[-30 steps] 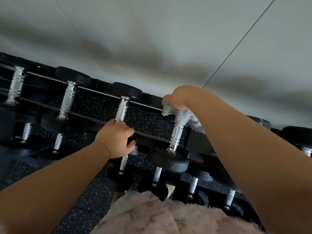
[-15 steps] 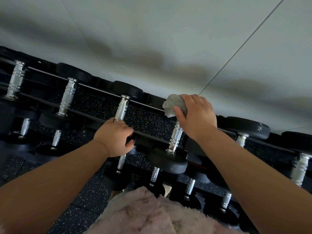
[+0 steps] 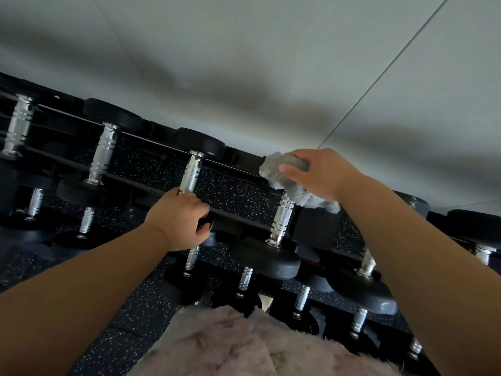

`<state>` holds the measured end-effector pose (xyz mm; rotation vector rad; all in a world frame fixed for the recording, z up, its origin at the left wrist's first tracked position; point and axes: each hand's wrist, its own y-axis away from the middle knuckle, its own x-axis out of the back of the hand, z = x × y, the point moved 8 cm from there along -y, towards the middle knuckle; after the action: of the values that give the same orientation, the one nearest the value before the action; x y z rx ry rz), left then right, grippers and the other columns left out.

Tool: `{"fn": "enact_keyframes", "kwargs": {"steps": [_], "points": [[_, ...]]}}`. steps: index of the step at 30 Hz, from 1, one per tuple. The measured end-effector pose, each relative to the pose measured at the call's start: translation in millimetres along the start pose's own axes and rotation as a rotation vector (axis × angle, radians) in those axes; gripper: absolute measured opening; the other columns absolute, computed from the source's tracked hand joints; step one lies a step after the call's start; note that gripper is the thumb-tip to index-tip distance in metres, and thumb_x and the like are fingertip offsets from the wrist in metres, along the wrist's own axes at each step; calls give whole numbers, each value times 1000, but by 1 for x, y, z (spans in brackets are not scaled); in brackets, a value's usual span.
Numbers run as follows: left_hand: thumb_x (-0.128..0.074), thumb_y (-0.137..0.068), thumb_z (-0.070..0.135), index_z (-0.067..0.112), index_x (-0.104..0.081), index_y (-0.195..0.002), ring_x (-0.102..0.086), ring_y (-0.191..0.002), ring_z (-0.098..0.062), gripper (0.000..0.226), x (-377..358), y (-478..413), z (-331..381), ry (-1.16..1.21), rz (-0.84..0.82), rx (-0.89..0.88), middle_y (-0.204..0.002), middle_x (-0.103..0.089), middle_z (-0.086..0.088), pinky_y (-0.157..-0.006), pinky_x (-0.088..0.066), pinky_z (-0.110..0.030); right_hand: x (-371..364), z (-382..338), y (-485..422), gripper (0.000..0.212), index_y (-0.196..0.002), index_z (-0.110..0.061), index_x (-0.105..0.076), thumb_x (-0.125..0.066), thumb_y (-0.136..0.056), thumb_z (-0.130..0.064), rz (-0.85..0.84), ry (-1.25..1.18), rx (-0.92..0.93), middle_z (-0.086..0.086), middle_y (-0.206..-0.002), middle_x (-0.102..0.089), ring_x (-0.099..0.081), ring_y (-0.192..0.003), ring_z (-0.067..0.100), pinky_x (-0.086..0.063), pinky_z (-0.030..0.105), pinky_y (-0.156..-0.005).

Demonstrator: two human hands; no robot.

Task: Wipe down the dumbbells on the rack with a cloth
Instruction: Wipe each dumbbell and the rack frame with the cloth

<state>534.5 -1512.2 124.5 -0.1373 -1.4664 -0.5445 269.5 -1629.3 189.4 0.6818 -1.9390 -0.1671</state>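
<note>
A black rack point(image 3: 238, 215) carries a row of dumbbells with chrome handles and black ends. My right hand point(image 3: 322, 173) grips a grey fluffy cloth point(image 3: 282, 173) and holds it over the far end of one dumbbell, whose handle point(image 3: 282, 221) and near black head point(image 3: 268, 260) show below. A tail of the cloth hangs beside that handle. My left hand point(image 3: 177, 219) curls round the rack's front rail at the base of the neighbouring dumbbell's handle point(image 3: 192, 172); its near end is hidden behind the hand.
More dumbbells point(image 3: 104, 153) stand to the left and on a lower tier point(image 3: 245, 278). A pale wall point(image 3: 257, 63) rises right behind the rack. Speckled black floor point(image 3: 113, 335) lies below, and fuzzy pink clothing point(image 3: 244, 346) fills the bottom edge.
My right hand has turned and shifted slightly right over the dumbbell's far end, and more of the cloth now hangs down beside the handle. My left hand has stayed on the rail.
</note>
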Motion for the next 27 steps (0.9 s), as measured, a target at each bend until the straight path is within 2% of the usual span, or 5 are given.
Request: {"fn": "enact_keyframes", "kwargs": {"steps": [3, 7, 12, 20, 27], "points": [[-51, -82, 46, 23, -58, -69, -52, -67, -18, 27, -3, 0, -2, 2, -4, 9, -63, -49, 11, -76, -44, -36, 2, 6, 11, 62, -126, -35, -65, -41, -91, -80, 23, -82, -43, -11, -80, -70, -58, -48, 1, -57, 29, -69], [-52, -82, 46, 23, -58, -69, -52, -67, -19, 27, -2, 1, -2, 9, 2, 10, -64, -49, 10, -78, -45, -37, -2, -16, -18, 76, -126, -25, -67, -32, -92, -83, -181, 59, -77, -7, -103, -72, -65, -101, 16, -46, 39, -99], [-50, -82, 47, 23, -58, -69, -50, -67, -17, 28, -1, 0, -2, -10, -11, 12, -64, -48, 11, -79, -47, -37, -10, -26, -35, 72, -126, -22, -68, -39, -94, -80, -325, 105, -71, 0, -121, -68, -56, -106, 19, -40, 40, -98], [-51, -82, 46, 23, -59, -70, -53, -68, -18, 28, 1, 0, 0, -8, -3, -3, -64, -51, 11, -76, -46, -37, -8, 31, 22, 58, -92, -30, -64, -37, -91, -81, 227, -125, -236, -6, -78, -66, -66, -69, 13, -60, 35, -67], [-51, -82, 47, 22, -61, -70, -55, -68, -19, 30, 2, 1, 0, 11, 35, -9, -64, -51, 10, -80, -48, -39, -12, 30, 28, 47, -88, -17, -52, -40, -100, -61, 523, -161, -217, -2, -79, -50, -52, -69, 18, -33, 26, -53]]}}
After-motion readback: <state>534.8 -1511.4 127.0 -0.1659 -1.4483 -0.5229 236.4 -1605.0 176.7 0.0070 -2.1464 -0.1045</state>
